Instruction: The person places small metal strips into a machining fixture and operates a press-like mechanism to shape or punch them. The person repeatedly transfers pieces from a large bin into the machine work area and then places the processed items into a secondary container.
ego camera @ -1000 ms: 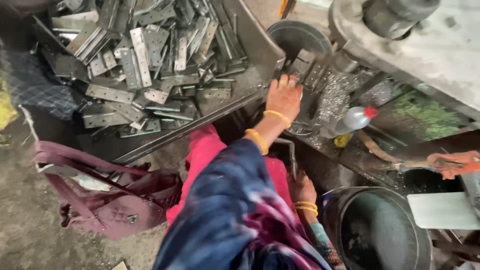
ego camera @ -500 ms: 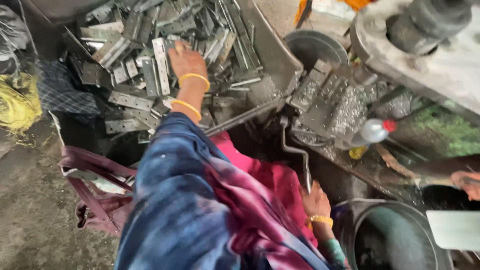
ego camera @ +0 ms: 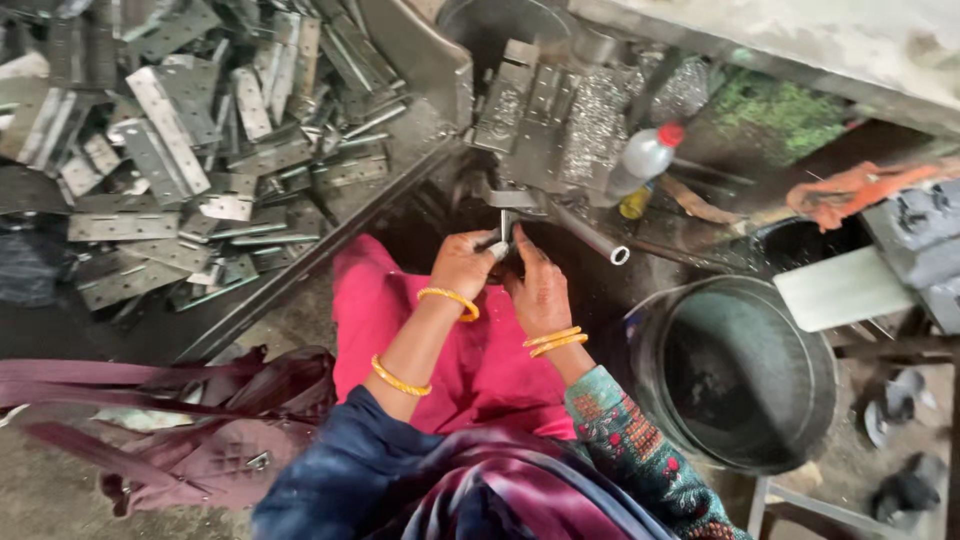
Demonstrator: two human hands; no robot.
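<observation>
The grey steel press tooling (ego camera: 540,110) stood at twelve o'clock. Both hands met beneath it: left hand (ego camera: 462,265) and right hand (ego camera: 540,290) pinched together on a small flat metal strip (ego camera: 506,226), best kept square and fingers low. Its lower end was hidden.

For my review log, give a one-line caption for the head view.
Both hands, left hand and right hand, hold a small metal piece together at a machine fixture, beside a tray of metal hinges.
</observation>
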